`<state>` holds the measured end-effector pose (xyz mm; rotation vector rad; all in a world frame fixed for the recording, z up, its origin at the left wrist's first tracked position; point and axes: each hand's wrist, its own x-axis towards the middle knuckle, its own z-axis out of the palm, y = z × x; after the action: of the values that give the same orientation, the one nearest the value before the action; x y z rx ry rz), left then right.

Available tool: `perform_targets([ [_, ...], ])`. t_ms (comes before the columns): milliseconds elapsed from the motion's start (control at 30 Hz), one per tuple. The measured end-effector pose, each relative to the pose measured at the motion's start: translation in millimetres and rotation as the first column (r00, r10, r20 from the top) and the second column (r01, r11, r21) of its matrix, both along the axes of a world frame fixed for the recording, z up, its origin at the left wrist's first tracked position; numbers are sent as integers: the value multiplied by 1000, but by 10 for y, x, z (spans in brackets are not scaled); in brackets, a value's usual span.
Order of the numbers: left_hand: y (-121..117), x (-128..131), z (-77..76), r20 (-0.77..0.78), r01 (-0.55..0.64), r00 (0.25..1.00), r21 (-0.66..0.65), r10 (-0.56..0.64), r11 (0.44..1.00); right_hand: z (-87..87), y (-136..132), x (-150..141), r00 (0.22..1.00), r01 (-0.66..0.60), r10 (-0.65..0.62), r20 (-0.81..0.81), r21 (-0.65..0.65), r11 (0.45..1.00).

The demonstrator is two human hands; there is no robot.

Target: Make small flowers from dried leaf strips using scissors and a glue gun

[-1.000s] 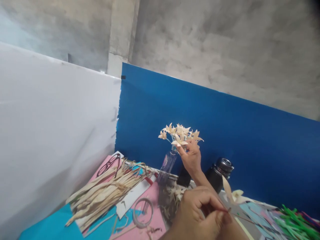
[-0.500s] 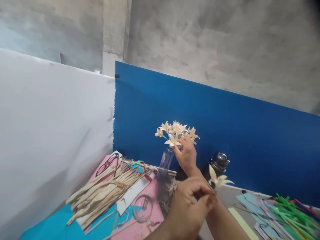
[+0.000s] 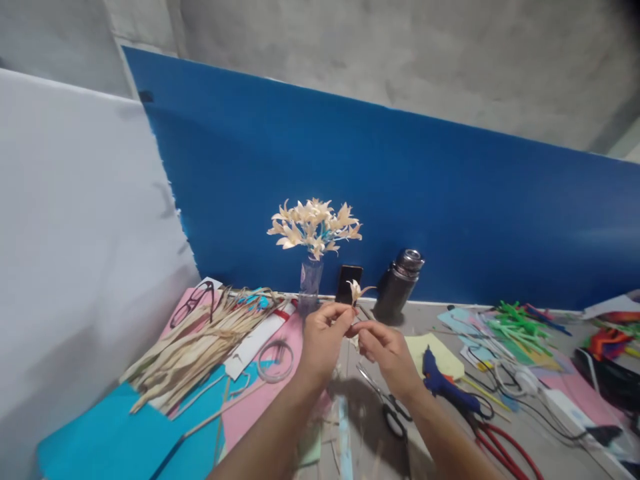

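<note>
A single cream flower (image 3: 356,291), apparently of dried husk, stands above the fingertips of my left hand (image 3: 323,337), which pinches it low at its stem. Close against it, my right hand (image 3: 385,350) has thumb and forefinger closed at the same stem; the stem itself is mostly hidden by the fingers. Behind them a bunch of similar cream flowers (image 3: 315,220) on bluish stems fills a clear plastic bottle (image 3: 310,280). Scissors (image 3: 383,393) with dark handles lie on the table below my right hand.
Left are dried husk strips (image 3: 200,347), glasses (image 3: 194,303) and a tape roll (image 3: 275,361). A dark phone (image 3: 345,283) and flask (image 3: 399,287) stand by the blue panel (image 3: 425,187). Right lie a blue glue gun (image 3: 445,383), red-handled pliers (image 3: 505,443), cables and green pipe cleaners (image 3: 520,327).
My right hand has left the bunch in the bottle and come back to my left hand, which still holds the single flower. The view has swung right, bringing scissors and glue gun into sight.
</note>
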<state>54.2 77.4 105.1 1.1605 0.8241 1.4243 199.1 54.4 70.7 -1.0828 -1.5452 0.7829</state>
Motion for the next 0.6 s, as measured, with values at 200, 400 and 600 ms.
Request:
perform_targets([
  [200, -156, 167, -318, 104, 42, 994, -155, -26, 987, -212, -114, -26, 987, 10, -30, -155, -130, 991],
  [400, -222, 96, -377, 50, 57, 997, -126, -51, 990, -234, -161, 28, 979, -15, -23, -201, -185, 983],
  [600, -273, 55, -136, -149, 15, 989, 84, -3, 996, -204, -224, -8, 990, -26, 5, -139, -146, 989],
])
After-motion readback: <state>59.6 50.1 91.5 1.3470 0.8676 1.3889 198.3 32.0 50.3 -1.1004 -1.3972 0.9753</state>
